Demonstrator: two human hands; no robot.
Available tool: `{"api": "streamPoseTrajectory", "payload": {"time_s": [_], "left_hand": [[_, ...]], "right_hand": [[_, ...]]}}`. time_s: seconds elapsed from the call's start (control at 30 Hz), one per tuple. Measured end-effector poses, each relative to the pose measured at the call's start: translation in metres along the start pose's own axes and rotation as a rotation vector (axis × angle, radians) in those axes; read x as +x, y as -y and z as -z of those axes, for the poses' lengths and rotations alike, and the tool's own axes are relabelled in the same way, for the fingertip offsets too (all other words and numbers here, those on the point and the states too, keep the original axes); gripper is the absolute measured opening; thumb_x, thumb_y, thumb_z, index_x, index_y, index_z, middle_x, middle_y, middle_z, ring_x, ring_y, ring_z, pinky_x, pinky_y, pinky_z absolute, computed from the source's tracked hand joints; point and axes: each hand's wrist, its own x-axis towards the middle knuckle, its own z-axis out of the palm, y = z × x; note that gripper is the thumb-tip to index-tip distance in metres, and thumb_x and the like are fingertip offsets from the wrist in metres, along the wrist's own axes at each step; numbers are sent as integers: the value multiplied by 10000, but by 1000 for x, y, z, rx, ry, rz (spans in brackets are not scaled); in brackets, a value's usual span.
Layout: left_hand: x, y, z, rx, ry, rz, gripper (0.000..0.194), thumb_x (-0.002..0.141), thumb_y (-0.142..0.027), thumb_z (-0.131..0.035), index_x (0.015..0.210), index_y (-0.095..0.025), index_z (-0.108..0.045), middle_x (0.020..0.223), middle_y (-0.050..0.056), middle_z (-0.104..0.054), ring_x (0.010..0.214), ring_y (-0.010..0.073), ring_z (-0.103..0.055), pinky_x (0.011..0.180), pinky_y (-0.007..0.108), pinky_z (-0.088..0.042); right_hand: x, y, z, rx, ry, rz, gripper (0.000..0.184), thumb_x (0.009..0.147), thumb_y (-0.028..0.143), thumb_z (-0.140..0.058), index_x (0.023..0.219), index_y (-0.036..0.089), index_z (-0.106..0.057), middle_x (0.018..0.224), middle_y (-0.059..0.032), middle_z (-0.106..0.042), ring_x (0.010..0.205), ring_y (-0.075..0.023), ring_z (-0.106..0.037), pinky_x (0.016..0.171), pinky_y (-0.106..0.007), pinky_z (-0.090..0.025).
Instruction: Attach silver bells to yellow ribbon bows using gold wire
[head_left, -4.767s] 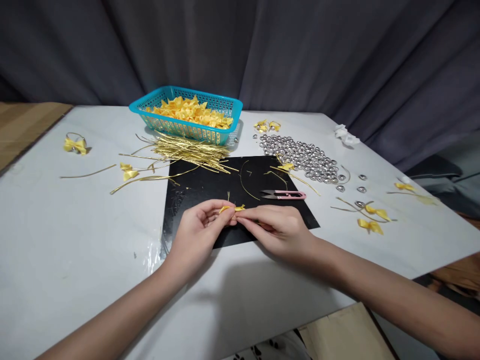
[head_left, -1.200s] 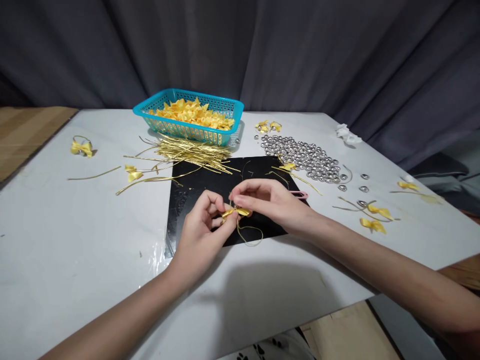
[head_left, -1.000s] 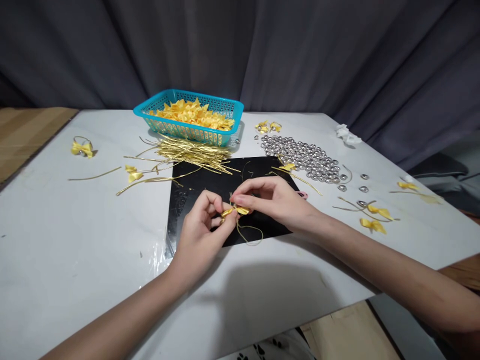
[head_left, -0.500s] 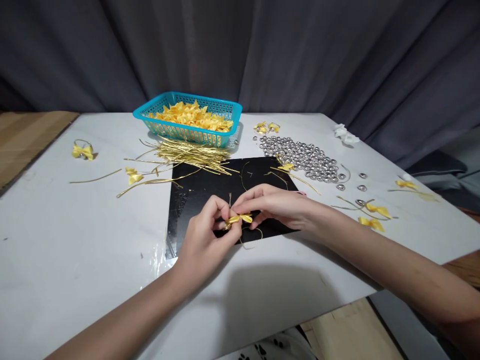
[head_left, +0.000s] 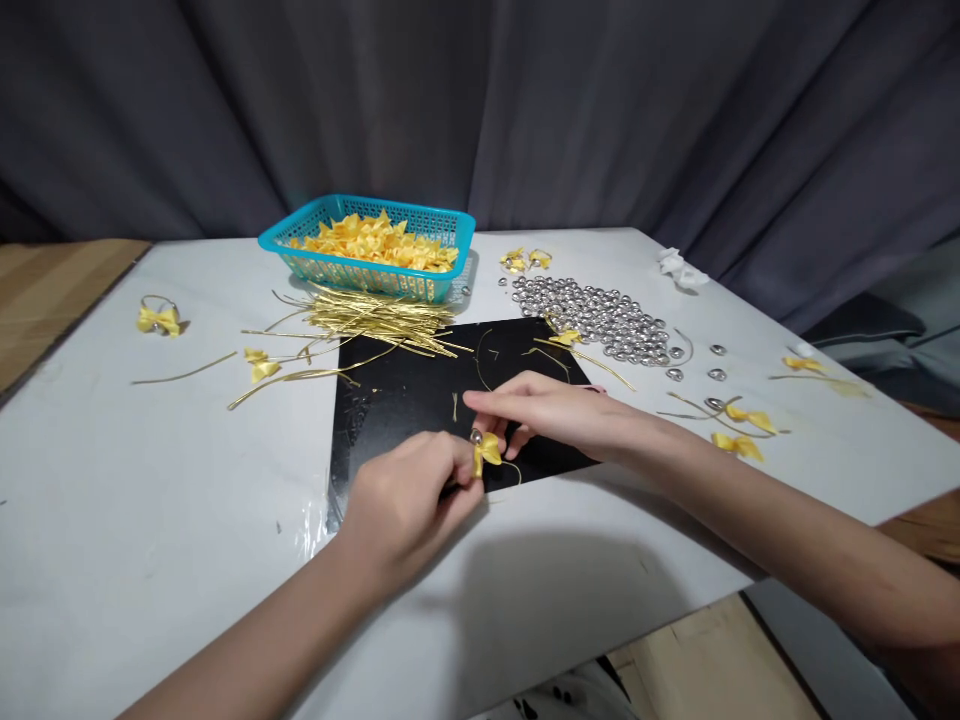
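Note:
A small yellow ribbon bow (head_left: 487,451) with a silver bead at its middle sits between my two hands, over the near edge of a black mat (head_left: 405,390). My left hand (head_left: 401,500) is closed, pinching the bow from the left. My right hand (head_left: 547,412) is closed too, its fingertips gripping a thin gold wire (head_left: 510,466) that curls out from the bow.
A teal basket (head_left: 307,225) of yellow bows stands at the back, a heap of gold wires (head_left: 367,318) in front of it. Several silver beads (head_left: 600,318) lie to the right. Loose bows (head_left: 739,430) and a white scrap (head_left: 675,266) are scattered on the white table (head_left: 150,480).
Both hands have come lower and nearer with the bow. The left hand has turned its back upward, and the bow's silver bead now shows. The pink snips are hidden behind my right hand.

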Motion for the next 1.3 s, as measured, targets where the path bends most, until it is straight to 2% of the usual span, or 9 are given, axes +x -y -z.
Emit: {"api": "streamPoseTrajectory", "payload": {"time_s": [0.1,0.2,0.5,0.67,0.87,0.97,1.07,1.17,1.3], "left_hand": [[-1,3,1,25,-7,-162,251,755,-40,-536,738,-240,-385,696,-13,-659,828,162,-685,636,205,-480],[0,2,1,4,16,-214,261,751,-24,-534,731,-242,-392,708,4,-682,907,178,-683,643,197,-497],[3,-5,0,-10,-63,-64,297,733,-34,-565,732,-253,-365,705,-13,-688,842,159,-692,641,200,-514],[1,-6,-1,-20,-153,-4,325,706,-14,-587,711,-248,-361,725,-11,-680,854,161,-677,670,224,-507],[4,-10,-2,-139,-147,116,306,720,-36,-581,672,-235,-354,703,-25,-633,849,151,-648,713,234,-472],[7,-9,-1,-325,-93,325,283,762,-94,-565,672,-229,-334,688,-37,-592,724,114,-597,662,216,-446],[11,-5,-1,-569,-27,534,268,795,-157,-545,679,-226,-314,632,-63,-494,576,83,-468,558,194,-396],[13,-2,-2,-691,51,578,279,792,-181,-551,679,-224,-299,615,-77,-398,553,79,-388,534,194,-364],[12,0,-4,-631,149,547,268,795,-190,-546,690,-223,-301,649,-64,-420,581,87,-386,547,209,-349]], "right_hand": [[-2,-5,2,52,52,29,368,682,473,-692,663,106,-665,615,-25,-612,555,-62,-532,520,-174,-428],[-3,-11,5,127,153,73,340,680,450,-704,701,112,-680,630,-14,-624,574,-53,-550,527,-154,-421],[-6,-25,7,316,273,124,275,714,357,-695,851,119,-703,770,-23,-632,599,-37,-555,579,-156,-477],[-6,-29,-8,341,131,226,298,816,341,-591,1006,129,-681,678,2,-577,543,-20,-480,521,-142,-424],[-6,-25,-14,26,-135,622,182,839,249,-554,841,133,-694,834,-31,-597,758,-75,-550,660,-194,-435],[-4,-20,-12,-215,-257,806,208,872,206,-489,769,115,-644,818,-40,-589,777,-85,-547,719,-208,-431],[0,-18,-10,-440,-269,943,227,896,187,-438,745,110,-588,793,-48,-577,774,-92,-529,741,-212,-415],[3,-17,-8,-562,-246,1010,218,899,169,-423,743,108,-562,760,-42,-566,733,-91,-508,708,-209,-402],[5,-9,-6,-512,-310,981,223,894,162,-428,708,103,-537,687,-12,-543,649,-60,-476,642,-178,-381]]}}
